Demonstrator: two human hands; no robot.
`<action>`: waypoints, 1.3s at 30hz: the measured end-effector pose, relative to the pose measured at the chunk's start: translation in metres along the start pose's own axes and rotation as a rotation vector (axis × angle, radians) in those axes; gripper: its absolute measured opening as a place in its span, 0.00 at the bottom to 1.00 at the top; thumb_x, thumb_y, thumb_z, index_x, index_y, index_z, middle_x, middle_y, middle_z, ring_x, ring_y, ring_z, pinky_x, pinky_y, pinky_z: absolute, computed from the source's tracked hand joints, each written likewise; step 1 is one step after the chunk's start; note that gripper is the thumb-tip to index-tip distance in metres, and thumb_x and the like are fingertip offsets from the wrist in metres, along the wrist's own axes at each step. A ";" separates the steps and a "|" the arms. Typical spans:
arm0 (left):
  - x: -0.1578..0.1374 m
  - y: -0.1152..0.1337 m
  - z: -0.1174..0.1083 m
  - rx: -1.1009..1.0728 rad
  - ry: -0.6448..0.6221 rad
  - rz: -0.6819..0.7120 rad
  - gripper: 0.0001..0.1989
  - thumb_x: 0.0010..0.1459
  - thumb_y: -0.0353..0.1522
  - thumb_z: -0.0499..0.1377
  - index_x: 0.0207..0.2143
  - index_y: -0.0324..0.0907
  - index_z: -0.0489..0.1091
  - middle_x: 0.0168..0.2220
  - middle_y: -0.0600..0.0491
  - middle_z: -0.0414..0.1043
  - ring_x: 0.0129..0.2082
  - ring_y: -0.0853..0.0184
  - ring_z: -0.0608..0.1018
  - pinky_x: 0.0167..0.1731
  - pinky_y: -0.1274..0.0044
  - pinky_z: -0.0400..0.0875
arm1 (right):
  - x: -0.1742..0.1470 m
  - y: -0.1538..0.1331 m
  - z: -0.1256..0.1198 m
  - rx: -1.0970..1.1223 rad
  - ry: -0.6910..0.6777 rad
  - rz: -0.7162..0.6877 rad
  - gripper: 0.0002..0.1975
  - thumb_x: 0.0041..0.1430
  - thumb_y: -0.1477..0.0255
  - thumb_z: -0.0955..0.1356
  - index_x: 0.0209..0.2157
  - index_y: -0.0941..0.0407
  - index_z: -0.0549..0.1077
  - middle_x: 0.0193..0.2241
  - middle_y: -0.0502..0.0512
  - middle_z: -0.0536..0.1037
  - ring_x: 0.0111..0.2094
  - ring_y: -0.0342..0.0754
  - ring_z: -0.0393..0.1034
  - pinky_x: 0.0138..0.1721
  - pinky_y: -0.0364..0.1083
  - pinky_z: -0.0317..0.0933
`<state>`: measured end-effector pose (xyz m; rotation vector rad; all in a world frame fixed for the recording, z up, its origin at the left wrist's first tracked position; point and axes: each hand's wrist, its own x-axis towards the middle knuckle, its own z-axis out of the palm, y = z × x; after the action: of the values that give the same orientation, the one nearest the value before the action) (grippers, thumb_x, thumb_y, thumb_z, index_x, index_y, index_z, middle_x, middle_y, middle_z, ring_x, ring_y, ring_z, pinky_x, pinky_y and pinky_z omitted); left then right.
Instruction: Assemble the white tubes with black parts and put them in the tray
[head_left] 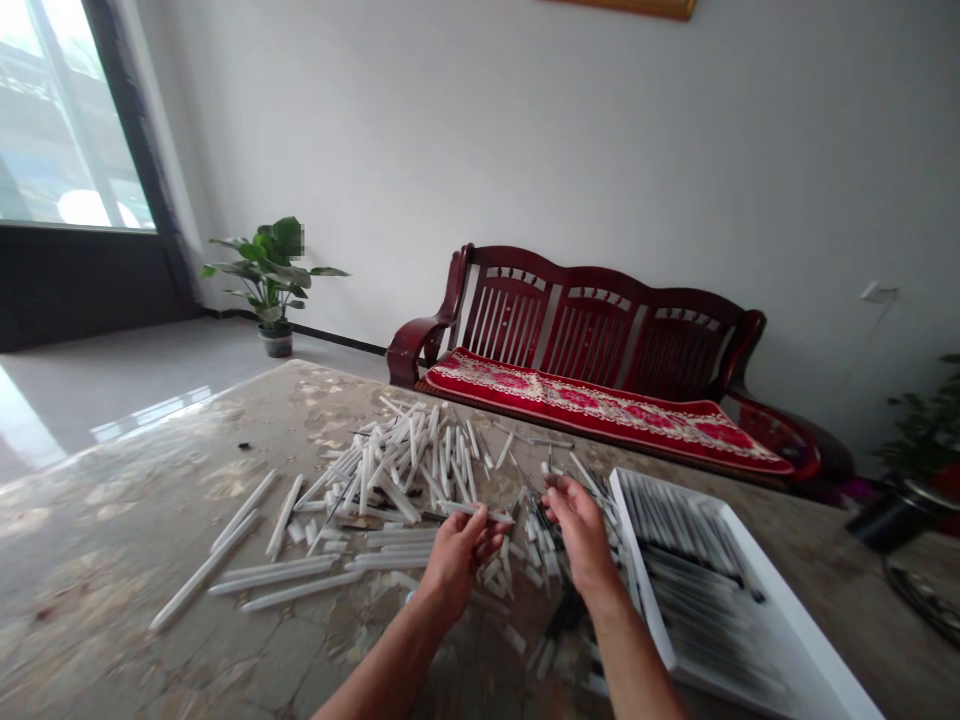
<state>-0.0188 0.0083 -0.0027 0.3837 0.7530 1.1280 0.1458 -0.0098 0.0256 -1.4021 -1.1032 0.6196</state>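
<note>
White tubes (409, 455), heaped
One tube (459, 508) lies nearly level in the left fingers (491, 543); others sprawl across the bench (97, 540); the right fingers (552, 503) perhaps pinch a dark piece (556, 481).

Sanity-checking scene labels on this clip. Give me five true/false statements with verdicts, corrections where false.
1. The left hand holds a slim white plastic-looking tube. True.
2. A shallow white rectangular tray stands to the right of the heaped slim white tubes. True.
3. The right hand is inside the tray. False: the right hand is outside it, to its left.
4. The leafy green plant in a dark round pot stands on the mottled beige table. False: the plant's pot is on the floor beyond the table.
5. A red flower-patterned cloth covers the seat of the carved dark-red wooden bench. True.
</note>
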 end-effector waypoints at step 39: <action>0.004 -0.011 -0.003 -0.008 -0.055 0.011 0.12 0.48 0.30 0.71 0.30 0.38 0.70 0.26 0.52 0.79 0.27 0.70 0.81 0.28 0.83 0.76 | -0.037 0.003 0.010 -0.362 -0.090 -0.146 0.08 0.56 0.67 0.66 0.32 0.53 0.76 0.29 0.55 0.82 0.30 0.50 0.76 0.32 0.44 0.66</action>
<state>-0.0127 0.0074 -0.0125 0.4113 0.6983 1.1261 0.1230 -0.0375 0.0121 -1.5928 -1.4284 0.3928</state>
